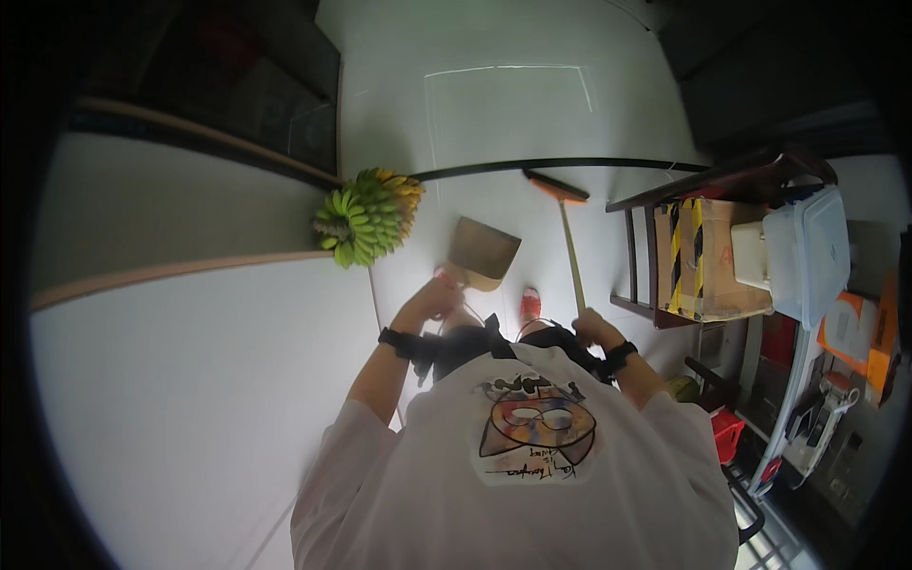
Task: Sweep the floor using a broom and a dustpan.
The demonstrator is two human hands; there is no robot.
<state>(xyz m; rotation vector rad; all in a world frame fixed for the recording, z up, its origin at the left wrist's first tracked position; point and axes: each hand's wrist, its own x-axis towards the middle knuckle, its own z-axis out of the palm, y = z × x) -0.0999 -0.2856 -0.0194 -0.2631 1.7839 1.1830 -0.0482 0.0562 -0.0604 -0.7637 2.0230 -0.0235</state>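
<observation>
My left hand (439,298) is closed around the dustpan's handle, which the hand mostly hides. The tan dustpan (486,246) is in front of my feet, its pan pointing away from me. My right hand (597,329) grips the upper end of the pale yellow stick of a broom (572,253). The broom's orange head with dark bristles (558,189) lies ahead and to the right of the dustpan, close to a dark strip across the floor (491,169). A gap of pale tiled floor separates broom head and dustpan.
A large bunch of green and yellowing bananas (367,217) hangs or rests at the wall corner, left. On the right, a dark wooden chair (633,256) carries a taped cardboard box (712,260) and a translucent plastic bin (812,256). Below my body, a red shoe (530,305) shows.
</observation>
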